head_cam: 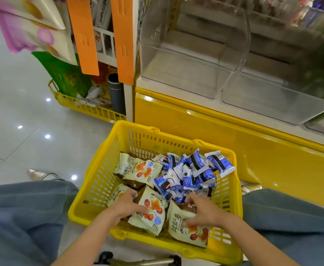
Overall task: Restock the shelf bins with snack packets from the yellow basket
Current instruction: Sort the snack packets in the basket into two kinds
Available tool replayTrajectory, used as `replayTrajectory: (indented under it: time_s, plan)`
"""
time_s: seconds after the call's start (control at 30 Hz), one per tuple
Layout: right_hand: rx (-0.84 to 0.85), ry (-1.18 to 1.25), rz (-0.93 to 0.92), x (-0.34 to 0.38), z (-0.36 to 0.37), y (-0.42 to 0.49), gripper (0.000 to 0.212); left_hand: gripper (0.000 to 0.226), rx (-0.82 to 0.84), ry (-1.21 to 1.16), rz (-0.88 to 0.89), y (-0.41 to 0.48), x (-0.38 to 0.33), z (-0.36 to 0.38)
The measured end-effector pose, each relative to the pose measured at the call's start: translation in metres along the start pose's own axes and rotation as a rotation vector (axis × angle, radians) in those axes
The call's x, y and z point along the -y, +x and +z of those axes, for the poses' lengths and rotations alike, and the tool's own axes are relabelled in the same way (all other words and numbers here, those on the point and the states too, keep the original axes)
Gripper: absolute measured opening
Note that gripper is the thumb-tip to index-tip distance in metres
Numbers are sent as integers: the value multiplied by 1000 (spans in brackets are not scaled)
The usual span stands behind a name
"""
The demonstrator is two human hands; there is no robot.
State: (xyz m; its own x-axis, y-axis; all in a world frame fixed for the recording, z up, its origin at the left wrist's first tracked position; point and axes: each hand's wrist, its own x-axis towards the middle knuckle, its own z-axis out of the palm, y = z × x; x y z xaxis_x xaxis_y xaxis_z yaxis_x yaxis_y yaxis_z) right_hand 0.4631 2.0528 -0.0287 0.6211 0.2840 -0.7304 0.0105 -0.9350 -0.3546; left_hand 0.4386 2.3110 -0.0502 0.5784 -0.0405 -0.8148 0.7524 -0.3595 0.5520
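The person wears loose, wide-legged trousers of light blue denim. The left trouser leg (23, 217) fills the lower left of the view with soft folds, and the right trouser leg (295, 223) fills the lower right in the same plain cloth. Past the left hem shows the left shoe (35, 174), pointed at the toe, pale and metallic. Behind the toe there seems to be a thin strap, though it is blurred. A sliver of the right shoe (250, 189) has the same sheen. The left forearm (88, 239) and right forearm (253, 240) are bare, as are the left hand (125, 206) and right hand (205, 212).
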Motion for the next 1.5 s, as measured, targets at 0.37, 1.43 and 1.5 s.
replayTrajectory:
  time_s: [0.37,1.43,1.5]
  plan:
    - [-311,270,-83,63,-45,-5,79,70,-339,-282,399,-64,-26,-78]
    - [-116,898,-20,142,-36,47,47,44,-581,-30,617,-31,13,-73]
    - [-225,925,47,144,-40,67,47,39,-721,-41,595,-25,15,-89]
